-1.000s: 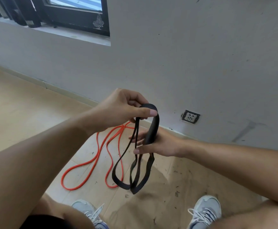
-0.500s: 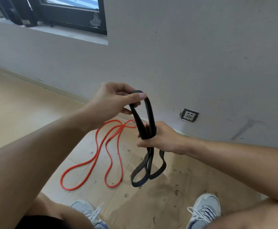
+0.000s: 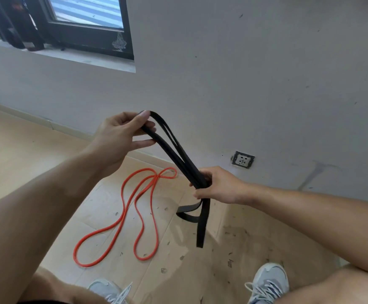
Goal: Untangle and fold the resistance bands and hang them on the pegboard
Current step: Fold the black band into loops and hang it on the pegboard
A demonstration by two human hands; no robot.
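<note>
The flat black rubber resistance band [image 3: 174, 150] is mid-fold, my left hand [image 3: 121, 137] pinching its loops, right hand [image 3: 218, 185] fisted around the strands; next, I should double it.

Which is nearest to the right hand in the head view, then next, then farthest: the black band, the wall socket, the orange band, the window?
1. black band: gripped in the right hand.
2. wall socket: on the wall just above the hand.
3. orange band: on the floor, to the left.
4. window: upper left, far along the wall.
</note>
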